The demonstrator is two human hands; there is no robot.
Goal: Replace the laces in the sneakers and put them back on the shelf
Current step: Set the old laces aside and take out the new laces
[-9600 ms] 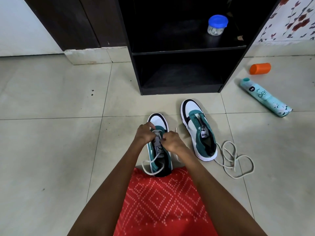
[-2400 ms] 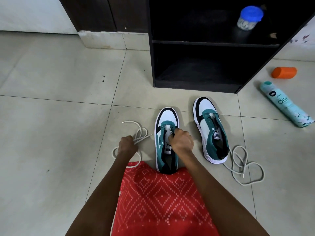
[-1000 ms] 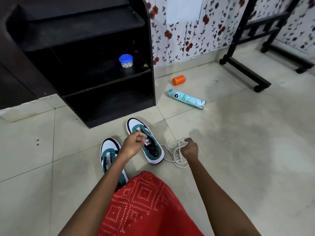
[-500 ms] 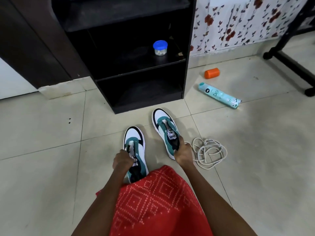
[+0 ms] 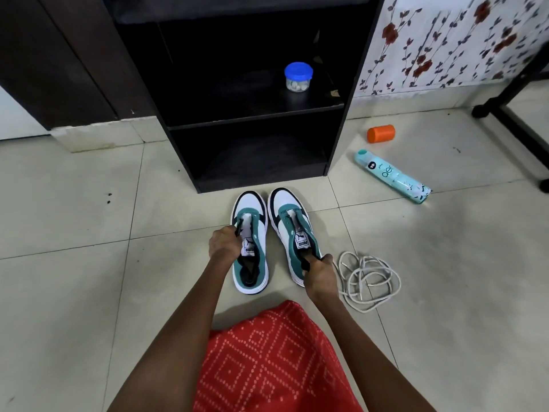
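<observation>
From the head camera we find the left hand (image 5: 224,245) gripping the left sneaker (image 5: 252,203) at its side, and the right hand (image 5: 319,273) gripping the right sneaker (image 5: 283,202) at its heel rim. Both stand on the floor (image 5: 89,263) just before the shelf (image 5: 258,118), with the loose laces (image 5: 370,281) just beside the right hand.

Both arms stretch forward, left hand (image 5: 224,243) gripping the left sneaker (image 5: 252,203), right hand (image 5: 319,273) the right sneaker (image 5: 285,205).

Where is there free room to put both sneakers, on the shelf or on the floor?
The bottom compartment shows nothing in it. The board above is bare left of the blue-lidded jar. Floor tiles left of the left sneaker are bare too. Right of the right sneaker it is crowded: loose laces, spray can.
</observation>
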